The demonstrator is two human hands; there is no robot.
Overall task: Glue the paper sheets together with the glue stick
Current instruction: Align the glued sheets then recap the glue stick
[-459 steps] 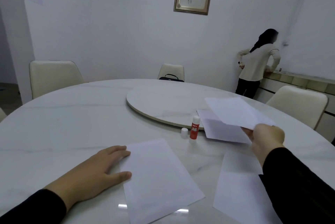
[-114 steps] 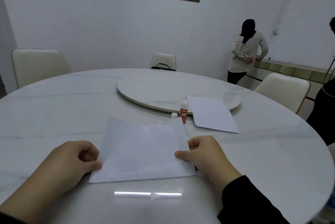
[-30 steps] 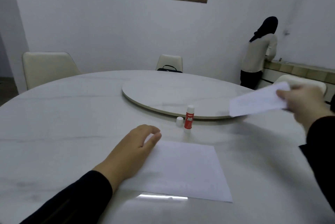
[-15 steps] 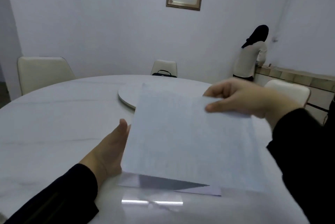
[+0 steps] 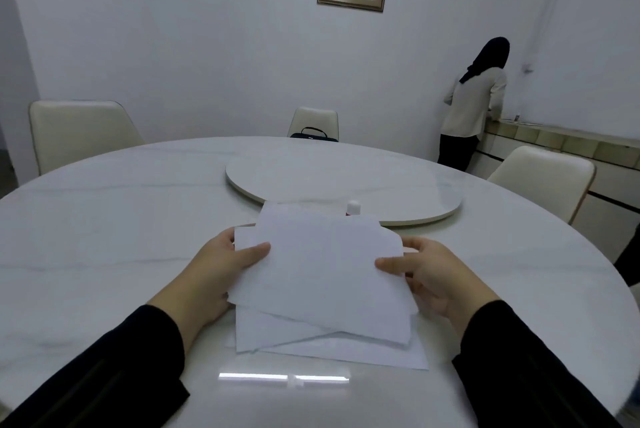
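Note:
A loose stack of white paper sheets (image 5: 322, 275) sits tilted above the white round table (image 5: 104, 237), its lower edges resting on a sheet lying flat (image 5: 346, 351). My left hand (image 5: 214, 275) grips the stack's left edge, thumb on top. My right hand (image 5: 429, 275) grips the right edge the same way. Just behind the sheets, only the white top of the glue stick (image 5: 353, 208) shows; its red body is hidden by the paper.
A raised round turntable (image 5: 346, 181) takes the table's middle. Cream chairs stand at the left (image 5: 79, 129), far side (image 5: 313, 122) and right (image 5: 543, 178); a black bag (image 5: 313, 135) lies on the far one. A person (image 5: 474, 105) stands with their back turned at a ledge at the right wall.
The sheets my right hand was carrying in from the right now lie on the flat sheet in front of me. Both hands have closed on the stack's side edges.

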